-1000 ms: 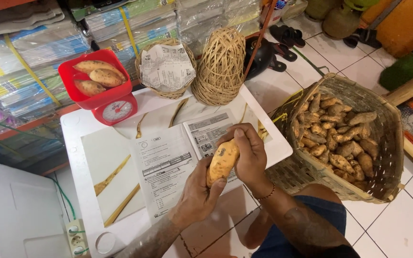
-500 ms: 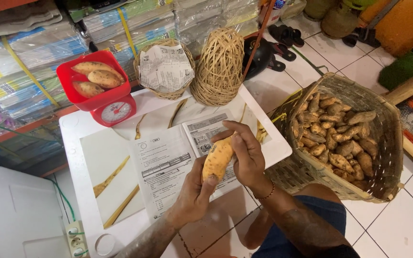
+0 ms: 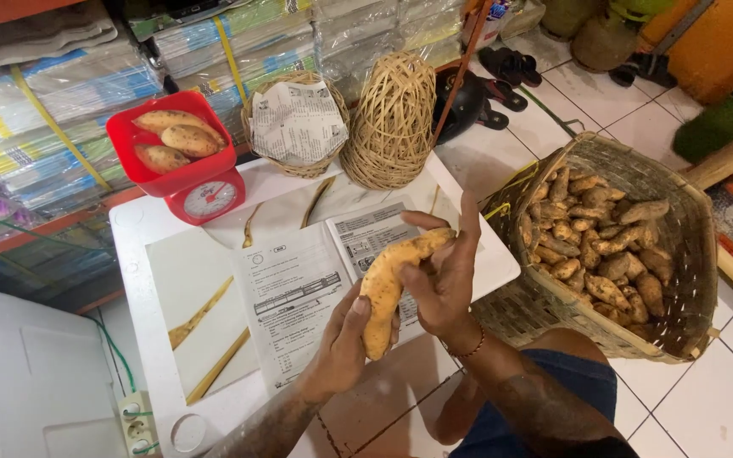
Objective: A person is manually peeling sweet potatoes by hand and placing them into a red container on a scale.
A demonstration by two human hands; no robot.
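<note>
Tuber position first: you hold one long sweet potato [image 3: 388,284] between both hands, in the air just above the near edge of the white table [image 3: 142,254], over the printed paper sheet [image 3: 299,293]. Its long axis runs steeply, lower end toward you and to the left, upper end tilted away and to the right, toward the big woven basket [image 3: 680,246].

Your left hand [image 3: 341,348] sits at the lower end, fingers curled up around it, thumb pressed on the front face. Closed on the tuber, not spread.

Your right hand [image 3: 447,280] sits at the upper half, from the basket side. Thumb and lower fingers clamp the body; index finger sticks up almost straight past the tip, not touching anything I can see.

Both hands are in contact, so neither is nearer; the right covers more of the length.

Relative to the sweet potato:
- big woven basket, full of more sweet potatoes, on the floor just to the right
- red scale [image 3: 184,165] with three tubers in its tray, far left on the table
- small basket lined with newspaper [image 3: 296,123] and an upturned wicker dome [image 3: 394,119] beyond it, at the far table edge
- pale peel strips [image 3: 201,318] on the table to the left
</note>
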